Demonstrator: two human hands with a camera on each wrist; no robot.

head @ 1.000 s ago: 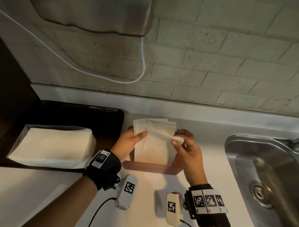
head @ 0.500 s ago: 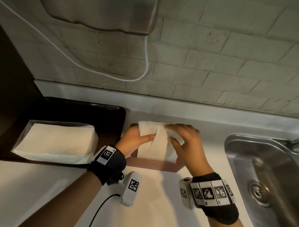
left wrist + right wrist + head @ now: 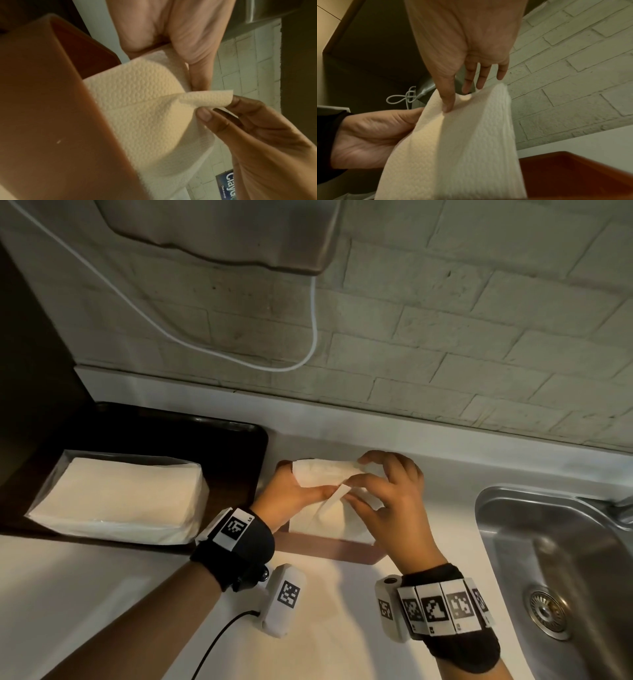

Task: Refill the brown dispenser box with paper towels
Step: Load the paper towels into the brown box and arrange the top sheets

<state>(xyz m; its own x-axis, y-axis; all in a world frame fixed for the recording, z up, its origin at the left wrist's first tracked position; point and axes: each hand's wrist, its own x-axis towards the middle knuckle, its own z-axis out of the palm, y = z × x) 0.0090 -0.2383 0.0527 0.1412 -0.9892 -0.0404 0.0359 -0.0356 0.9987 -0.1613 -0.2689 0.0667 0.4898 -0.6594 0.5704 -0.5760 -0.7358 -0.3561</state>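
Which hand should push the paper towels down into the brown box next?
Probably the right hand. It sits on top of the paper towels, pinching a loose flap. The left hand grips their side, steadying them in the brown box.

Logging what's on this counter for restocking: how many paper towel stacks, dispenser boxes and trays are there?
Paper towel stacks: 2, one on the tray, one in the box
Brown dispenser boxes: 1
Dark trays: 1
Total: 4

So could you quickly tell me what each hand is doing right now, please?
Left hand: closed round the paper towels standing in the brown box.
Right hand: pinching the top sheet's edge.
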